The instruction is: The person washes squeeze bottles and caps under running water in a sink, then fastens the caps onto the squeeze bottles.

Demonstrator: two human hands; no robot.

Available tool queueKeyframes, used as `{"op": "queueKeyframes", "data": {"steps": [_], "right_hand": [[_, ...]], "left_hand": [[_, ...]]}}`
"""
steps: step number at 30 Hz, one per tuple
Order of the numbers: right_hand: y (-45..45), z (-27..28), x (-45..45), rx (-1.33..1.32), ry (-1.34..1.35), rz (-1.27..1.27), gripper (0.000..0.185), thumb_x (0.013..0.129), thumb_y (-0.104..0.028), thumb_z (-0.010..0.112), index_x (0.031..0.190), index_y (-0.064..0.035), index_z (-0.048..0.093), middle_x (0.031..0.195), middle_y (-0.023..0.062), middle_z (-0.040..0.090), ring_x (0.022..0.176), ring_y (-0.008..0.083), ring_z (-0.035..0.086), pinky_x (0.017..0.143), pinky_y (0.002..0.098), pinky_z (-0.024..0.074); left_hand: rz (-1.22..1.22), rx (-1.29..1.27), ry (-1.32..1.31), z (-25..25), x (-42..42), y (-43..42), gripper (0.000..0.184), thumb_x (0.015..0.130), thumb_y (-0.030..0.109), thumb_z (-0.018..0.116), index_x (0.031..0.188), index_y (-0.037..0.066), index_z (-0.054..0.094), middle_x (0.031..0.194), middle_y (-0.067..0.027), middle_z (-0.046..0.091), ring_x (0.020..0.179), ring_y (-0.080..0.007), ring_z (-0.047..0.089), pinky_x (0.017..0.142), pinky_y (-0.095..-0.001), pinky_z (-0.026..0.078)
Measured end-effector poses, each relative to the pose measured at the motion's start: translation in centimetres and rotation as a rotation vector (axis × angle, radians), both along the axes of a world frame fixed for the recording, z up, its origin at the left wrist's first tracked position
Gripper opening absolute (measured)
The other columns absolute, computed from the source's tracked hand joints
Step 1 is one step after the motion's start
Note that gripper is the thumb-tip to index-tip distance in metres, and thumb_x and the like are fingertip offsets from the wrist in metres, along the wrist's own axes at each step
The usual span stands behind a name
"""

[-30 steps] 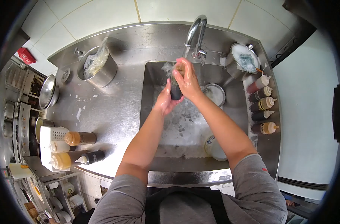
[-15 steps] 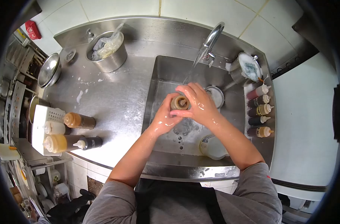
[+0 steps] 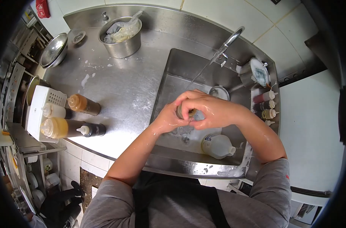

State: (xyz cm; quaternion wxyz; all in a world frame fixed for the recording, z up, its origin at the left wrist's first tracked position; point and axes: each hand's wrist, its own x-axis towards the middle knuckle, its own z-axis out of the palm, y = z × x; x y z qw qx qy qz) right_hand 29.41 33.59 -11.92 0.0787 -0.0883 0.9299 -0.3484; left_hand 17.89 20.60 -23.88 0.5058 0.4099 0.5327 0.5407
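Observation:
Over the sink [image 3: 163, 91], my left hand [image 3: 169, 118] wraps round a squeeze bottle [image 3: 179, 111] with a brownish round top, seen mostly from above. My right hand [image 3: 213, 110] arches across that top, its fingers curled onto it and hiding most of it. Both hands are wet. A thin stream of water runs from the faucet [image 3: 232, 37] just behind them. Below my right hand, a translucent jug [image 3: 218, 147] lies on its side in the sink.
Several sauce bottles [image 3: 270, 104] line the sink's right edge, beside a pot with a soapy sponge [image 3: 259, 74]. On the left counter stand a steel pot holding a plastic bag [image 3: 121, 47], more squeeze bottles [image 3: 85, 104] and a white perforated basket [image 3: 38, 114].
My right hand has turned and now covers the bottle's top, with its elbow swung outward. The view has shifted, and more of the jug shows.

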Motion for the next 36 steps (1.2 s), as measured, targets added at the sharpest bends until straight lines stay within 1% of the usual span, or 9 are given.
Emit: {"op": "queueKeyframes", "data": {"steps": [3,5,6,12,20,27,33,35,36], "right_hand": [[-2.3,1.6,-1.5,0.145,0.030,-0.246,0.037,0.075,-0.018,0.075,0.103,-0.0090,0.052,0.114,0.0124,0.054,0.106,0.0304,0.053,0.087,0.0396,0.0427],[-3.1,2.5,-2.7,0.377,-0.533,-0.425,0.042,0.072,-0.017,0.076,0.104,-0.0077,0.051,0.114,0.0112,0.057,0.108,0.0303,0.053,0.089,0.0425,0.0415],[-3.2,2.5,-2.4,0.378,-0.531,-0.418,0.042,0.072,-0.017,0.076,0.104,-0.0077,0.051,0.114,0.0112,0.057,0.108,0.0303,0.053,0.089,0.0425,0.0415],[-1.8,4.0,-1.0,0.527,0.233,-0.051,0.037,0.075,-0.010,0.073,0.105,-0.0077,0.051,0.114,0.0120,0.059,0.099,0.0292,0.059,0.082,0.0385,0.0468],[12.2,-16.5,-3.6,-0.962,0.760,-1.188,0.025,0.080,0.004,0.070,0.089,-0.0050,0.049,0.111,0.0130,0.059,0.098,0.0165,0.058,0.089,0.0291,0.0457],[11.3,-24.1,-4.8,-0.829,0.872,-1.266,0.026,0.079,-0.001,0.072,0.082,-0.0066,0.047,0.108,0.0144,0.060,0.099,0.0162,0.057,0.089,0.0286,0.0445],[11.6,-22.4,-4.5,-0.824,0.677,-1.474,0.039,0.079,-0.001,0.072,0.100,-0.0067,0.039,0.086,0.0054,0.053,0.080,0.0148,0.056,0.066,0.0276,0.0488],[12.1,-25.3,-3.3,-0.700,0.749,-1.446,0.031,0.080,-0.002,0.068,0.100,-0.0051,0.045,0.082,0.0067,0.058,0.072,0.0196,0.059,0.065,0.0303,0.0490],[11.6,-26.2,-2.4,-0.295,0.496,-1.449,0.031,0.079,-0.002,0.068,0.101,-0.0054,0.046,0.087,0.0076,0.058,0.076,0.0212,0.059,0.068,0.0321,0.0486]], "left_hand": [[0.055,0.144,0.028,0.0,0.1,-0.1,0.060,0.069,0.014,0.076,0.124,0.008,0.052,0.106,-0.0071,0.063,0.100,-0.0163,0.059,0.090,-0.0309,0.045],[0.046,0.150,0.051,-0.5,-0.3,-0.2,0.058,0.070,0.014,0.077,0.122,0.008,0.053,0.106,-0.0068,0.063,0.099,-0.0163,0.059,0.089,-0.0309,0.046],[0.032,0.154,0.074,-0.6,-0.6,-0.3,0.056,0.070,0.014,0.077,0.120,0.008,0.054,0.106,-0.0065,0.063,0.098,-0.0163,0.060,0.088,-0.0309,0.046],[0.113,0.147,0.092,-0.3,-2.2,-0.9,0.050,0.068,0.013,0.080,0.110,0.007,0.054,0.098,-0.0050,0.061,0.093,-0.0147,0.058,0.086,-0.0294,0.046],[0.357,0.189,0.256,-2.9,-6.8,-5.9,0.050,0.070,0.012,0.081,0.112,0.008,0.053,0.105,-0.0028,0.055,0.099,-0.0147,0.053,0.089,-0.0287,0.043],[0.615,0.138,0.251,-4.8,-10.4,-11.1,0.048,0.071,0.005,0.079,0.111,0.009,0.052,0.102,-0.0009,0.052,0.095,-0.0124,0.051,0.086,-0.0273,0.043],[0.610,0.148,0.261,-5.2,-11.3,-11.9,0.050,0.071,0.004,0.079,0.112,0.009,0.050,0.098,0.0012,0.052,0.093,-0.0094,0.050,0.084,-0.0259,0.042],[0.623,0.131,0.214,-5.4,-11.3,-11.9,0.051,0.071,0.004,0.079,0.112,0.009,0.050,0.098,0.0013,0.052,0.092,-0.0096,0.050,0.084,-0.0260,0.042],[0.613,0.119,0.170,-5.3,-11.3,-11.9,0.051,0.071,0.005,0.079,0.113,0.009,0.050,0.097,0.0013,0.052,0.091,-0.0098,0.051,0.083,-0.0261,0.043]]}}
